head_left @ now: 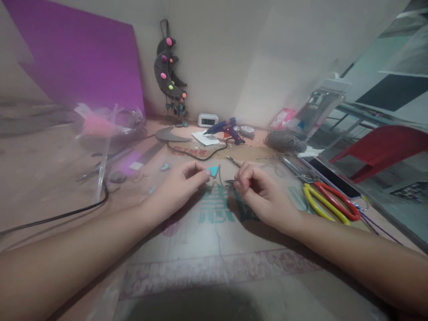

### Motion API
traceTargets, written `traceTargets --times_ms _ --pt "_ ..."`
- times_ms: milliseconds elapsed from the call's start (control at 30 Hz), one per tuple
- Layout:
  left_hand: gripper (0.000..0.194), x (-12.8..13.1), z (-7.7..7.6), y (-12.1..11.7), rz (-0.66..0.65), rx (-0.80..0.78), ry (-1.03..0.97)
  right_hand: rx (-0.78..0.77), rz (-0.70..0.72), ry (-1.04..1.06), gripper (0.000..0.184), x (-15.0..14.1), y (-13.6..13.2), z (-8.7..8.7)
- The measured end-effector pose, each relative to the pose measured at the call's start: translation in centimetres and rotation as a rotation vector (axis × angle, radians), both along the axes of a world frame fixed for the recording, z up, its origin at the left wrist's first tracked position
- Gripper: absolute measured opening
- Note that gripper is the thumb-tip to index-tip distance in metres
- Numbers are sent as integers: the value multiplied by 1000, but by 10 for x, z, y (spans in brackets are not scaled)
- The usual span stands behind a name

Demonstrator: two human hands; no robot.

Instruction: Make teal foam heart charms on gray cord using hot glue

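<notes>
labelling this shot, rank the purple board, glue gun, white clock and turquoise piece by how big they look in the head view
Largest to smallest:
1. Purple board
2. Glue gun
3. White clock
4. Turquoise piece, in the left hand
No two look alike in size.

Left hand (183, 183): bare, slim, with a slender thumb (199, 178) rounded at the tip
Right hand (267, 199): bare too, of like slender build, with nails too blurred to tell
Left forearm (83, 254): bare, smooth in outline, tapering evenly towards the hand
Right forearm (354, 252): bare, similarly smooth and slim, broadening away from the hand
</notes>
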State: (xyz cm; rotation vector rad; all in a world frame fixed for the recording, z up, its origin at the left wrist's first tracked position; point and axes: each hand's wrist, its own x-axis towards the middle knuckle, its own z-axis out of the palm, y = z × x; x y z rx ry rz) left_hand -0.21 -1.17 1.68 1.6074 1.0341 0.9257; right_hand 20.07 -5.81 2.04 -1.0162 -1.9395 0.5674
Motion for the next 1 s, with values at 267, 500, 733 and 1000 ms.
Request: traceTargets --times_ms 267,500,733,1000 --pt "18 0 1 0 -5 0 32 -305 126 303 12 -8 -7 2" --pt "19 -1 -3 2 -13 34 10 -576 216 219 23 -3 -4 15" --pt "19 0 -2 0 -1 19 -3 -571 140 179 7 -4 -15 31" --pt "20 -1 -2 -5 -15 121 7 -514 -7 60 34 -5 2 2"
